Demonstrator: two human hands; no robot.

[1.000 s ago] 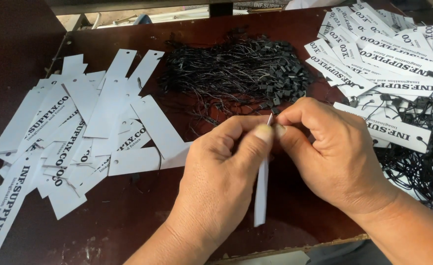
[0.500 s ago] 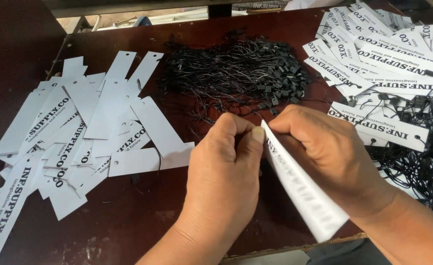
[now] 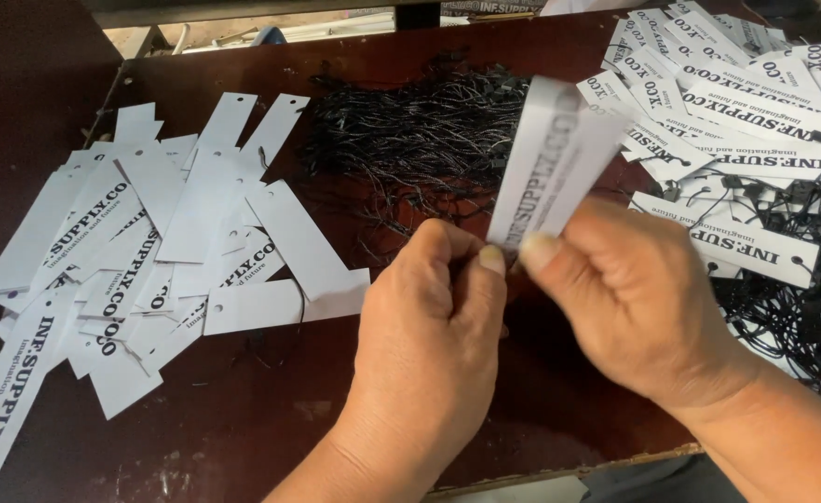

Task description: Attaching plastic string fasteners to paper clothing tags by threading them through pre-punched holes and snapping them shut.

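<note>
Both hands meet above the middle of a dark brown table (image 3: 243,419). My right hand (image 3: 634,298) pinches the lower end of a long white paper tag (image 3: 555,163) with black print, which stands up and tilts away to the right, blurred by motion. My left hand (image 3: 429,326) has its fingertips closed against the same end of the tag, thumb touching the right thumb. Whether a string is between the fingers I cannot tell. Just beyond the hands lies a tangle of black strings (image 3: 429,130).
A loose pile of white tags (image 3: 149,242) without strings spreads over the left of the table. At the right lies a pile of strung tags (image 3: 755,140) mixed with black cords. The table's front edge runs under my wrists.
The tag swung from hanging edge-on below the fingers, to lying flat toward me, to standing up and away. Both hands stayed pinched together at its end.
</note>
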